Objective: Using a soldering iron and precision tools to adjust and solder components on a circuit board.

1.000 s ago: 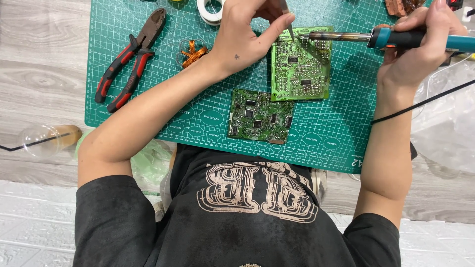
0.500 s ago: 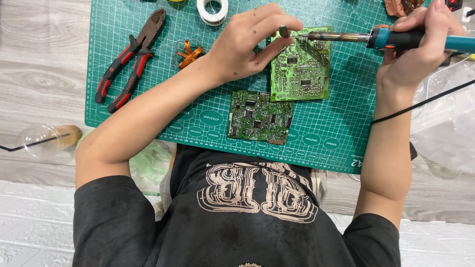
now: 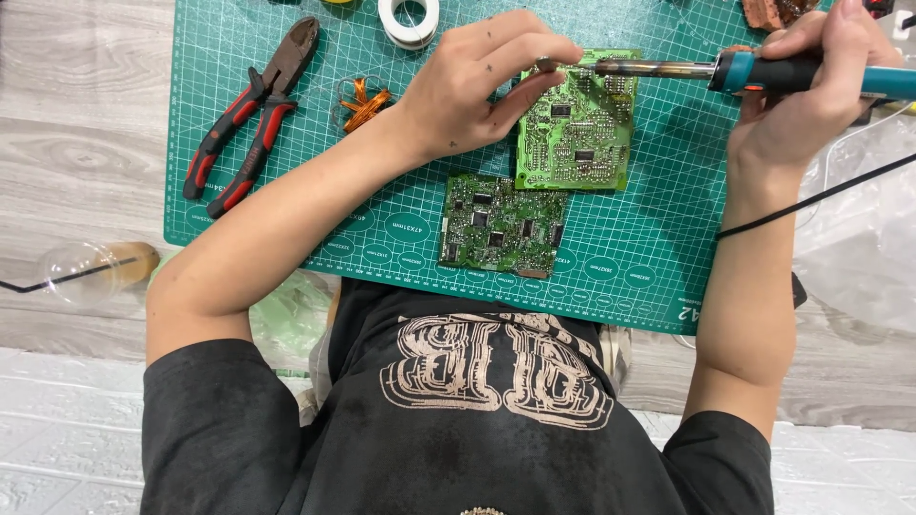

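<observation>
My left hand (image 3: 468, 91) grips the upper left corner of a light green circuit board (image 3: 582, 133), thumb on its left edge and fingers curled over the top. My right hand (image 3: 811, 86) holds a soldering iron (image 3: 763, 72) with a teal handle, lying level and pointing left. The iron's metal tip (image 3: 546, 65) meets the board's top left corner, right by my left fingertips. A darker green circuit board (image 3: 501, 224) lies flat just below, untouched. Both boards rest on a green cutting mat (image 3: 649, 238).
Red-and-black pliers (image 3: 253, 119) lie at the mat's left. Orange copper wire scraps (image 3: 363, 105) and a white tape roll (image 3: 408, 19) sit near the top. The iron's black cord (image 3: 821, 195) crosses clear plastic sheeting (image 3: 859, 248) at the right. A clear plastic piece (image 3: 81, 272) lies on the grey wooden table.
My left hand came down from the mat's top edge and closed its fingers on the light green board's corner beside the iron tip. The soldering iron has barely moved.
</observation>
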